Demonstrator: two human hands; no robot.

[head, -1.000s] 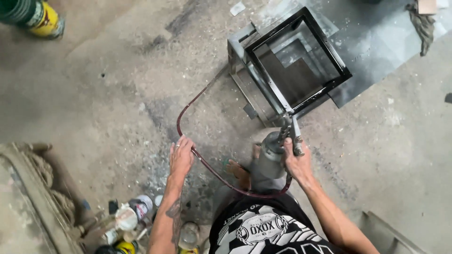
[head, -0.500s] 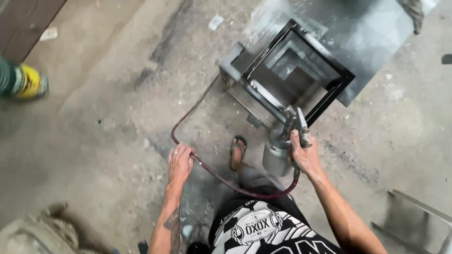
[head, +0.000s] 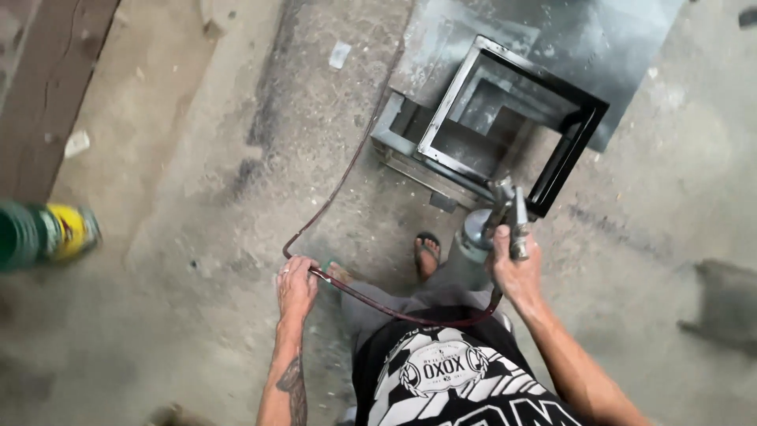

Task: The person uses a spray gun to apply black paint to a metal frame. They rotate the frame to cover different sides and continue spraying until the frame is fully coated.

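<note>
Gripping the spray gun (head: 511, 211) in my right hand (head: 516, 268), I am keeping those fingers wrapped tight round its handle, with the metal cup (head: 475, 234) hanging just beside my knuckles on the left. My left hand (head: 296, 285) is closing round the dark red air hose (head: 331, 197), which is running from that hand up and away toward the frame and also sagging across in front of my body to the gun. My two hands are sitting well apart, one on either side of my sandalled foot (head: 426, 254).

The gun is pointing at the black square metal frame (head: 512, 118), which is standing on the concrete floor (head: 197, 158) just ahead of my right hand, partly over a grey metal sheet (head: 623, 47). To do this well, I judge I should be keeping the nozzle square to each bar, holding an even gap, and drawing the hose aside with my left hand so it is not dragging across wet surfaces.

Counting what is showing: one gun, one cup, one hose, one frame, though it seems built of nested rectangles and I cannot tell how many. One green and yellow can (head: 43, 234) is lying far out beyond my left hand, blurred, and one dark shape sits out past my right hand, too blurred to name
</note>
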